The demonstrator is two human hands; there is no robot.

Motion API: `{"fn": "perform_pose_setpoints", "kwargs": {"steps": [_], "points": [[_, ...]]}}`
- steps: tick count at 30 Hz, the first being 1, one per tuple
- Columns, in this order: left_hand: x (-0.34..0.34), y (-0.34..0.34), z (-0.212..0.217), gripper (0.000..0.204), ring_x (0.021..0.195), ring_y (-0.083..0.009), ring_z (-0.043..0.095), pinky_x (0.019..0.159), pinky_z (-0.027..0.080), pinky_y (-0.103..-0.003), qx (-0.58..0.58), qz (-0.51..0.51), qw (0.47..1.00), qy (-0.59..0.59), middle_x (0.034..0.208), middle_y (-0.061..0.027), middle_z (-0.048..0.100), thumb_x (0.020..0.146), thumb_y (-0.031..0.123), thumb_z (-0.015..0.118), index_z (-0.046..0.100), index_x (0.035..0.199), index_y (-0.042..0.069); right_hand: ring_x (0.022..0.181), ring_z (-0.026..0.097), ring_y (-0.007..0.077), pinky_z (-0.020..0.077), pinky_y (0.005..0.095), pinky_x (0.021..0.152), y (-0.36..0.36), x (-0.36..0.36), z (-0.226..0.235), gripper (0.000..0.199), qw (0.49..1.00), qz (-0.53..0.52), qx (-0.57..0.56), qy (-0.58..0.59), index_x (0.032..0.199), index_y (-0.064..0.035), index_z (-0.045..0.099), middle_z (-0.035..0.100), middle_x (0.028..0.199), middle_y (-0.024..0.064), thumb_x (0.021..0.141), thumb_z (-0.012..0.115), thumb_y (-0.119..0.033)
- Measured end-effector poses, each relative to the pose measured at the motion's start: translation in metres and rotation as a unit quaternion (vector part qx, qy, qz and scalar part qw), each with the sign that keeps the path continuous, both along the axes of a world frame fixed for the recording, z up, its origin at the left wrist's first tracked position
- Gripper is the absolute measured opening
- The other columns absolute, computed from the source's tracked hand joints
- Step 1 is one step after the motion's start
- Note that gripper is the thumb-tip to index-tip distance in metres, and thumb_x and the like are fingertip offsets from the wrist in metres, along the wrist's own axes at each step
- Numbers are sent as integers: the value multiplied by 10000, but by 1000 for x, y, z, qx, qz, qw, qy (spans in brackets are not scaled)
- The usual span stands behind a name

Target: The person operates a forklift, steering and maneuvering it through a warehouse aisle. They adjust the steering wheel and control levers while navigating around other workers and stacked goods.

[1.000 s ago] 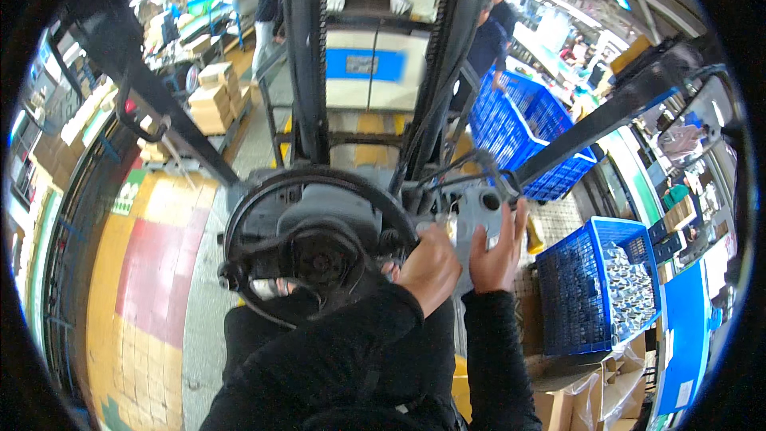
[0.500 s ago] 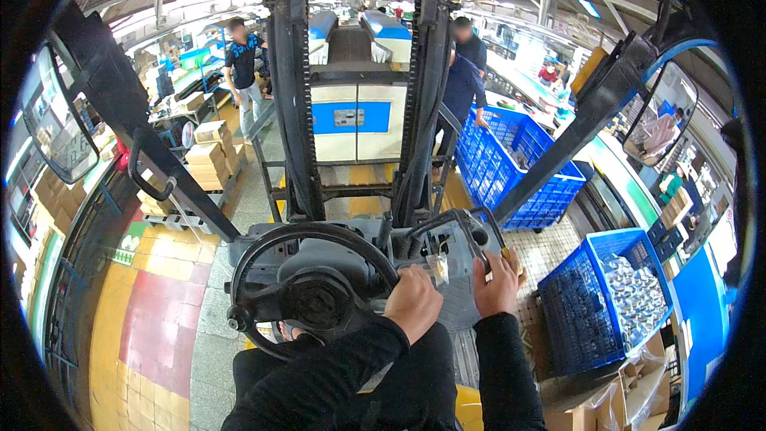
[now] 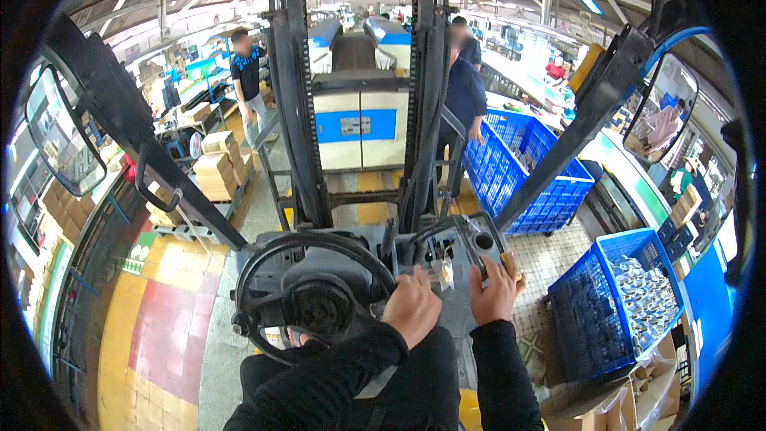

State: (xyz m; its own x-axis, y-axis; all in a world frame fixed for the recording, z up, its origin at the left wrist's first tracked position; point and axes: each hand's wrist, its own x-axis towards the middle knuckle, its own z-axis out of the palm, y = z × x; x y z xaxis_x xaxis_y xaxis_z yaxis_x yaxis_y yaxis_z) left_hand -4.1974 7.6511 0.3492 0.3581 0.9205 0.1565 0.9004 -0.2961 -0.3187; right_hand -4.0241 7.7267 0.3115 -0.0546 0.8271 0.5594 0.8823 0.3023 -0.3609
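Observation:
I sit at the controls of a forklift. My left hand (image 3: 412,307) is closed on the right side of the black steering wheel (image 3: 279,246), with the forearm crossing in front of my body. To its right, my right hand (image 3: 494,291) lies at the edge of the control console (image 3: 459,295), its fingers bent over a black handle with a yellow end (image 3: 511,262). The fingers partly cover that handle. A small clear plastic piece (image 3: 444,274) sits on the console between both hands. Straight ahead rises the black mast (image 3: 431,112).
Beyond the mast stands a white and blue machine (image 3: 351,156). One person (image 3: 246,72) stands left; another in dark clothes (image 3: 463,96) touches a blue crate (image 3: 527,183). A second blue crate (image 3: 590,311) holds metallic parts. Stacked cartons (image 3: 217,172) rest on a pallet at left.
The view has shifted slightly, so the crates and cartons appear a little lower and further right. Both hands keep their places on the wheel and the handle.

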Motion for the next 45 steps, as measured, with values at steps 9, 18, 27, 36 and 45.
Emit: {"fn": "perform_pose_setpoints", "kwargs": {"steps": [9, 18, 27, 36, 45], "points": [[-4, 8, 0, 289, 1026, -344, 681, 933, 492, -480, 30, -3, 999, 16, 1320, -309, 619, 895, 225, 586, 788, 955, 27, 1374, 470, 372, 227, 641, 1100, 12, -3, 2, 372, 999, 5, 30, -22, 1168, -88, 707, 725, 1117, 121, 988, 607, -397], [-23, -99, -57, 646, 1493, -453, 254, 1177, 131, -693, 64, -97, 964, -241, 1614, -228, 299, 917, 541, 625, 598, 1356, 67, 1375, 480, 355, 263, 598, 1099, 30, 0, -1, 309, 999, -7, 36, -10, 1148, -105, 726, 719, 1150, 153, 973, 648, -348], [-225, -91, -5, 1051, 1527, -508, 146, 1168, 38, -718, 222, 119, 955, -155, 1624, -317, 209, 894, 756, 450, 296, 1499, -90, 1425, 428, 328, 227, 664, 1109, 41, -8, -1, 409, 1000, -3, -6, -24, 1201, -82, 699, 695, 1221, 154, 1004, 595, -425], [-85, 65, 44, 902, 1500, -449, 247, 1135, 204, -717, 154, -39, 981, -111, 1593, -215, 364, 907, 738, 439, 452, 1505, 62, 1433, 417, 323, 200, 684, 1126, 78, -23, -2, 420, 999, -12, -40, -19, 1212, -95, 691, 682, 1254, 149, 1007, 570, -441], [-115, -30, -53, 930, 1554, -400, 135, 1193, 195, -658, -110, -166, 957, -209, 1669, -201, 191, 897, 702, 556, 351, 1564, 87, 1428, 419, 324, 201, 679, 1132, 122, -45, -2, 401, 999, -15, -50, -13, 1221, -102, 688, 688, 1244, 134, 1011, 563, -420]]}}
